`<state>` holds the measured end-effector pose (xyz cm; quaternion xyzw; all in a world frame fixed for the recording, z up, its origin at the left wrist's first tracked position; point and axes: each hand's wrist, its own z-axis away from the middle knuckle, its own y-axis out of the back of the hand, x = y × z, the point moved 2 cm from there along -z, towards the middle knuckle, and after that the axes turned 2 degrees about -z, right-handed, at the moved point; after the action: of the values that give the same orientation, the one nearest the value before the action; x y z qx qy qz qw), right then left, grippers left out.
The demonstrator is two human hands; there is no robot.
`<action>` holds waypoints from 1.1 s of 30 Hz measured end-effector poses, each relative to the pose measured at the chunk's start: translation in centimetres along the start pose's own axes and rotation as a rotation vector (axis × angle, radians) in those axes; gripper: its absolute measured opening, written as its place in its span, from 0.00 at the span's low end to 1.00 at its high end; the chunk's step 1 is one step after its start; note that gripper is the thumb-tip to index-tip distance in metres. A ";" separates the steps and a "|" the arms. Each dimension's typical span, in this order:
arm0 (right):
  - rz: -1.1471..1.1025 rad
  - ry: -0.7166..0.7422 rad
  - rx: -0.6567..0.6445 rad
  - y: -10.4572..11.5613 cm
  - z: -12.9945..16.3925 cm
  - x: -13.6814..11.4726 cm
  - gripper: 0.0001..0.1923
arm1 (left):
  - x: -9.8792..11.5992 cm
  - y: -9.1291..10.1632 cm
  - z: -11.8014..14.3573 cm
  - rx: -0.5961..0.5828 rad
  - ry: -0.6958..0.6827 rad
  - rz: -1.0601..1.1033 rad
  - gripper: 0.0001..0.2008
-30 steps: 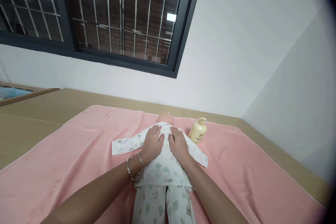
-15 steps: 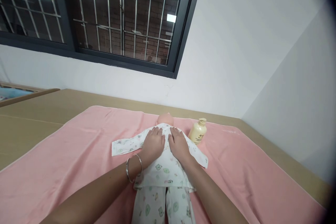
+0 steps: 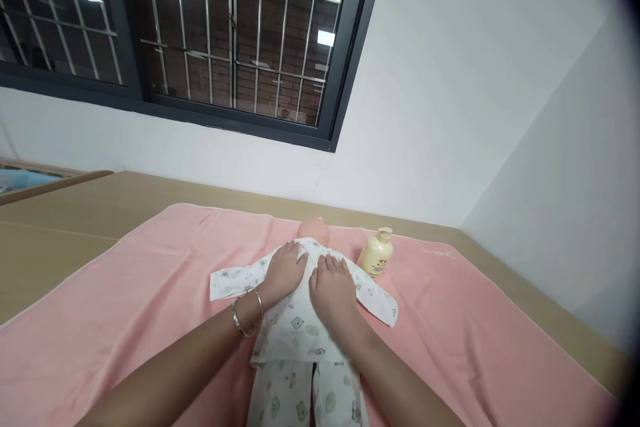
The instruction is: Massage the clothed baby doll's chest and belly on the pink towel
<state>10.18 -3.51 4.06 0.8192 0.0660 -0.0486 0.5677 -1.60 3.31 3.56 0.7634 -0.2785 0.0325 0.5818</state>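
Observation:
A baby doll (image 3: 313, 229) lies on its back on a pink blanket (image 3: 165, 267), its head toward the wall. It wears a white printed top (image 3: 295, 333) and matching trousers (image 3: 286, 392); both sleeves spread outward. My left hand (image 3: 286, 270) rests on the left side of the doll's chest, fingers stretched out. On the right side of the chest, my right hand (image 3: 333, 288) lies palm down with its fingers extended over the cloth. Neither hand grips anything. Two bangles circle my left wrist.
A cream pump bottle (image 3: 376, 252) stands on the blanket, right of the doll's head. Wooden surface (image 3: 65, 233) borders the blanket, with a white wall (image 3: 400, 113) behind. A barred window (image 3: 235, 33) is above. At far left is a wooden-edged compartment (image 3: 50, 180) with something blue inside.
My right hand has slid left and slightly toward me across the chest. My left hand has shifted a little left. The top has moved slightly left with them.

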 end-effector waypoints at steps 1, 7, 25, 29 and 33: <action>0.005 -0.004 0.006 0.1 0.1 -0.2 0.25 | 0.0 -0.4 0.0 0.001 0.008 -0.015 0.25; -0.225 0.018 -0.037 0.2 -2.1 2.5 0.24 | 2.3 0.0 2.5 0.066 -0.057 -0.192 0.23; -0.146 0.101 -0.059 1.8 0.3 -0.2 0.22 | 0.0 -1.3 0.8 0.166 -0.099 0.073 0.23; -0.313 0.048 -0.035 1.1 -1.3 1.7 0.24 | 0.2 -1.8 1.1 0.182 -0.088 0.075 0.24; -0.307 0.027 -0.012 -0.5 -2.0 2.5 0.28 | 0.4 -1.8 1.2 0.203 -0.073 0.038 0.24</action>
<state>12.56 -1.36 3.85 0.7966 0.1984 -0.1236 0.5575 -0.74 2.33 1.74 0.8137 -0.3091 0.0437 0.4904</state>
